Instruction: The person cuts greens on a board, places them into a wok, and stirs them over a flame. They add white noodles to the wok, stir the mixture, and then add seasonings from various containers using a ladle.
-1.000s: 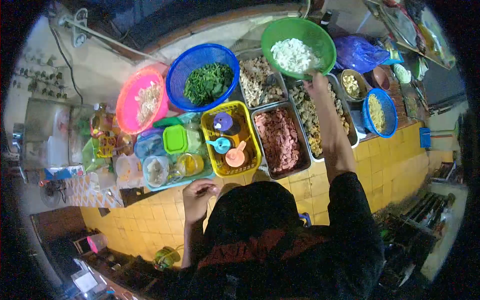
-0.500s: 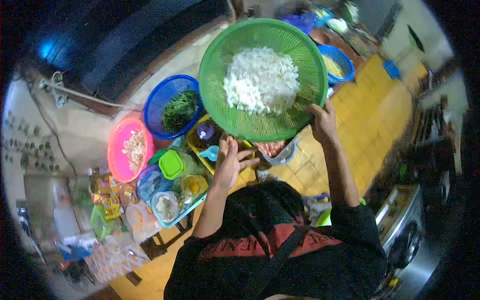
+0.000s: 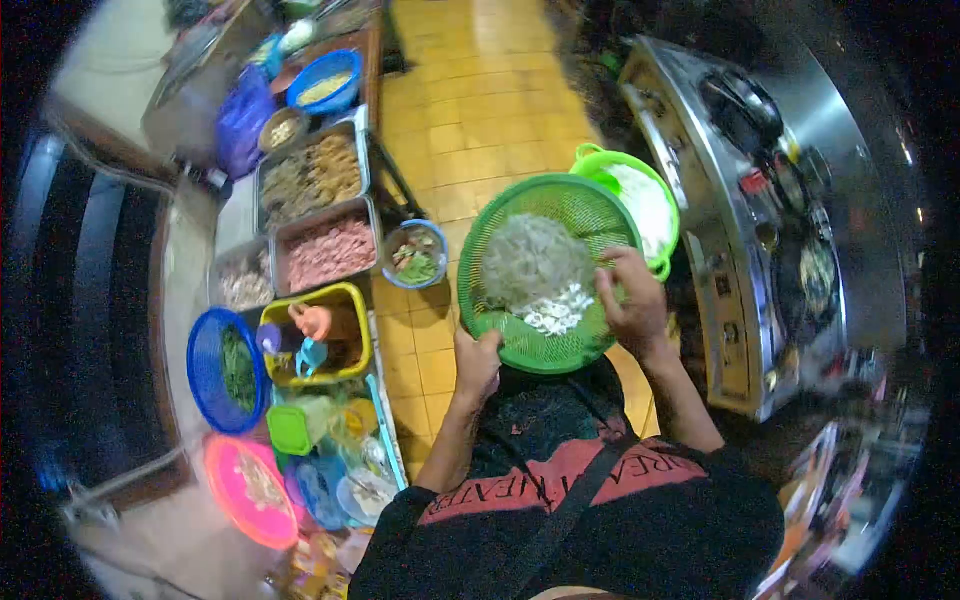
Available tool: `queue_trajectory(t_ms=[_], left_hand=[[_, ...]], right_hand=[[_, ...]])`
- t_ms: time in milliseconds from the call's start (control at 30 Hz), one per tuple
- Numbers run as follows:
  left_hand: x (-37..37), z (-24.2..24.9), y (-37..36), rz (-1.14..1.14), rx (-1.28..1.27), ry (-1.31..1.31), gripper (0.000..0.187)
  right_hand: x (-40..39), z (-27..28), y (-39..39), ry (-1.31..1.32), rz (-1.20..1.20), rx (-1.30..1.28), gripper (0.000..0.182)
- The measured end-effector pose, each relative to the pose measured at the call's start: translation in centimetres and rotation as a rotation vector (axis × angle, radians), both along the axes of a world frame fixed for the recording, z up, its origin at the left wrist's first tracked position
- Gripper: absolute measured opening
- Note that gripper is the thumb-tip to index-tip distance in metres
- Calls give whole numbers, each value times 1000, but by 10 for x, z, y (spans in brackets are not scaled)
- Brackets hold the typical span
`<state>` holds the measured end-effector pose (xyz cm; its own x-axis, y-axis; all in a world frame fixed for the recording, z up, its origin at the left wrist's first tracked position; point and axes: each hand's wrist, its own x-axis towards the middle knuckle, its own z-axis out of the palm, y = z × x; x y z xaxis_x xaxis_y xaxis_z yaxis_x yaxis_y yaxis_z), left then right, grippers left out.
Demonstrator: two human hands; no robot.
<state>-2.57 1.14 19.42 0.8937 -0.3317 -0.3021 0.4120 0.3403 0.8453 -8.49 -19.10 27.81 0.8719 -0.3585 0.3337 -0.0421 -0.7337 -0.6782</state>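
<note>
A green plastic colander (image 3: 485, 315) is held out in front of me. In it lie small white pieces (image 3: 560, 310) and, farther from me, a greyish, blurred mound (image 3: 535, 260) of what look like the same pieces. My left hand (image 3: 478, 365) is closed on the colander's near-left rim, thumb on top. Over its right side hovers my right hand (image 3: 637, 305), fingers bent and slightly apart, with nothing visible between them. Beyond the colander's right edge, partly hidden by it, is a bright green basin (image 3: 672, 225) holding white powder.
At left, a table carries metal trays of pink meat (image 3: 325, 250) and brown food (image 3: 310, 180), a yellow tub (image 3: 365, 330), a blue basket (image 3: 195, 370) and a pink basin (image 3: 235, 510). A small bowl (image 3: 440, 275) stands beside the trays. A metal stove (image 3: 735, 330) with pans is at right.
My view has turned right, and the colander has moved from over the table toward the green basin. My left hand has taken hold of the rim; my right hand has let go of it.
</note>
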Motion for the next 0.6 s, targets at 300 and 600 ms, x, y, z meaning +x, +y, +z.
queue_trajectory(t_ms=[300, 600], left_hand=[[-72, 29, -104, -537, 91, -66, 20], [-132, -3, -207, -855, 189, -197, 46]], right_hand=[[-94, -45, -58, 830, -50, -480, 92], [-197, -122, -114, 883, -328, -134, 54]])
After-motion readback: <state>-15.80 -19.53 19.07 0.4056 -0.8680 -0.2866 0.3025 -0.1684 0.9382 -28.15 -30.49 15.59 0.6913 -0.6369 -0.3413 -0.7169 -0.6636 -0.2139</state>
